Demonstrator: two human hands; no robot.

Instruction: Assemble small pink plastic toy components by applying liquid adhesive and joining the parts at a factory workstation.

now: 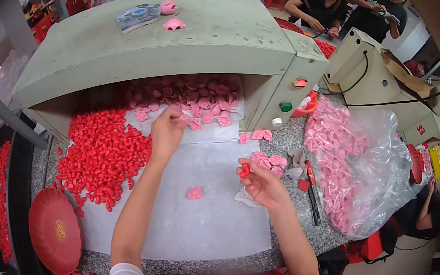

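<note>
My left hand [169, 132] reaches to the mouth of a grey-green metal box, its fingers pinched at a small pink piece [186, 118] beside other pink pieces [214, 103]. Low over the right side of the white sheet [178, 236], my right hand [265, 185] holds a small shiny red piece [244, 170] between thumb and fingers. One folded pink piece [194, 193] lies alone on the sheet between my arms. Left of my left forearm spreads a large heap of small red pieces [100, 158]. More pink pieces [271, 161] lie just beyond my right hand.
The metal box [150, 41] has buttons on its right side. A red scalloped dish [55, 230] stands at the left edge. A clear bag of pink pieces [348, 162] and a black pen-like stick [312, 198] lie right. Black bins [27, 230] flank the table; people [326, 4] work beyond.
</note>
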